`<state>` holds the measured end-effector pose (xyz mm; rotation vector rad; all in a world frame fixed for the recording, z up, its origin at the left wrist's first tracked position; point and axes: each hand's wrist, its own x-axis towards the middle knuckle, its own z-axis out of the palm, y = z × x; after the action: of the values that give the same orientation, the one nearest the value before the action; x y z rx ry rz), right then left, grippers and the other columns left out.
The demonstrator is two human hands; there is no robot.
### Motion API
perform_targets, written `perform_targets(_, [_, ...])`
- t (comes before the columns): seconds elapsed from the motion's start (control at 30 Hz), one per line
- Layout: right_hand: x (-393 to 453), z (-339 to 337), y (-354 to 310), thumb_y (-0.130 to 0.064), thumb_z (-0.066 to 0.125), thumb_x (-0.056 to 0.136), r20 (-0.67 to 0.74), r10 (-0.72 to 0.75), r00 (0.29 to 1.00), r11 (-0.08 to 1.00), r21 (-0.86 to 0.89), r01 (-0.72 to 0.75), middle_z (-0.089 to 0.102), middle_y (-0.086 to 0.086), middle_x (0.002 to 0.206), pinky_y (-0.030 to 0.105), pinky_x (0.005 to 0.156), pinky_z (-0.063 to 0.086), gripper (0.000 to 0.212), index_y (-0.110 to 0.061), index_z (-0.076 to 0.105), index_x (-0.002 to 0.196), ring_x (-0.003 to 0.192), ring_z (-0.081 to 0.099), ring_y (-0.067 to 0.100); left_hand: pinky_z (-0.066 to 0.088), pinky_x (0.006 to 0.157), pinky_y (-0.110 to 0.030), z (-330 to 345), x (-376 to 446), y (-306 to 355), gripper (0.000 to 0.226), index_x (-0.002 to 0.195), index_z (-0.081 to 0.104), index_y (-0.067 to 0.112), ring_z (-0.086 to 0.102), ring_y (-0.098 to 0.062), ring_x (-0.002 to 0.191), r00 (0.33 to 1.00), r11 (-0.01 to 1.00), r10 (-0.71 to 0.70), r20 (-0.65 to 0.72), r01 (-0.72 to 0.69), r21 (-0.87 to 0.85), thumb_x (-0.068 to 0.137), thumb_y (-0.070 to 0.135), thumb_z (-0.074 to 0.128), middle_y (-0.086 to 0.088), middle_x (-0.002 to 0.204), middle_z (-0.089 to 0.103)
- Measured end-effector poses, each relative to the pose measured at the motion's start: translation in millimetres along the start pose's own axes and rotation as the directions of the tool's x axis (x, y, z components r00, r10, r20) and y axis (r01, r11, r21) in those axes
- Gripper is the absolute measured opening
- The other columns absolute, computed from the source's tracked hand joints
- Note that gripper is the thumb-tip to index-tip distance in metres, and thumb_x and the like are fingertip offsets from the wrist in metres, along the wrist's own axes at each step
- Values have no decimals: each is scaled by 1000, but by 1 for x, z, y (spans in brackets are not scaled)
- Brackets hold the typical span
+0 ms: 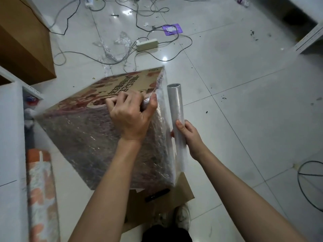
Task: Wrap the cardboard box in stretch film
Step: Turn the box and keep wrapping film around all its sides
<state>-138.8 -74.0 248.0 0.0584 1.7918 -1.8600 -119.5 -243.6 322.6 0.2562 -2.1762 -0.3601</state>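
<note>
Two hands, left hand (130, 113) and right hand (189, 137); one film-wrapped cardboard box (104, 137); one stretch film roll (175, 105); one power strip (147, 44); one purple packet (172, 29).

Storeroom or packing area, indicated by glossy tiled floor (236, 95) strewn with loose cables (153, 55), a power strip (147, 44), film scraps (106, 49), stacked cardboard cartons (22, 37) and grey metal shelving (312, 39).

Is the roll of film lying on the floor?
No, the right hand grips the roll of film upright beside the cardboard box.
</note>
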Motion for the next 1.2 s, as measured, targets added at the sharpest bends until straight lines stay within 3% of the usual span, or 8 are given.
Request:
perform_targets(0.33, [5,-9,12,-52,61,81,-13,21,1000,998,64,-20,61,5,84,22,63,52,41,-13,54,94,69,64,12,28,85,-36,3,24,38,26,96,67,14,59,-23,80,937,995,-53,345,20,99,85,26,47,-3,84,71])
perform_targets(0.43, [3,-7,13,-52,58,79,-22,7,1000,998,65,-6,63,2,79,20,61,51,41,-13,55,94,68,64,12,32,86,-36,13,43,55,34,117,59,16,60,-23,87,844,996,-90,529,65,66,86,10,47,-3,96,70])
perform_targets(0.6, [0,-16,17,-57,56,76,-44,31,999,997,77,-28,64,3,87,23,64,51,46,-17,54,97,74,66,15,27,68,-34,36,58,63,36,109,58,18,57,-30,92,717,992,-126,686,85,93,94,41,35,-10,99,67])
perform_targets(0.77, [-14,-36,39,-59,55,74,-110,68,992,998,21,-66,62,10,96,25,67,50,54,-14,54,103,80,66,14,33,90,-40,46,31,76,52,123,57,28,51,-23,114,560,999,-20,829,-11,32,88,61,37,1,116,64])
perform_targets(0.9, [-28,-60,53,-61,53,75,-149,67,987,998,7,-67,63,6,102,27,73,50,56,-16,54,109,90,66,12,32,90,-44,49,2,99,63,129,52,24,47,-25,118,555,965,135,821,-262,18,85,66,34,-1,124,60])
perform_targets(1.03, [-33,-56,68,-61,57,79,-28,88,996,996,28,-87,65,-5,111,28,85,49,45,-29,54,111,101,63,9,18,106,-67,38,-16,90,90,150,-8,31,31,-35,138,403,978,90,911,-208,-5,79,75,27,-4,147,41])
perform_targets(1.1, [-31,-48,75,-57,57,79,4,80,997,996,50,-80,67,-12,105,19,78,48,39,-32,56,108,97,63,4,19,106,-68,29,-23,85,91,147,-19,29,33,-38,136,396,979,39,918,-200,44,77,76,17,-9,147,40])
perform_targets(1.2, [-26,-43,83,-58,59,76,0,51,999,994,95,-51,67,-21,99,12,73,48,35,-36,58,104,93,62,-2,43,93,-56,18,-29,79,86,151,1,23,50,-35,119,444,962,39,895,-259,86,81,71,14,-13,134,52])
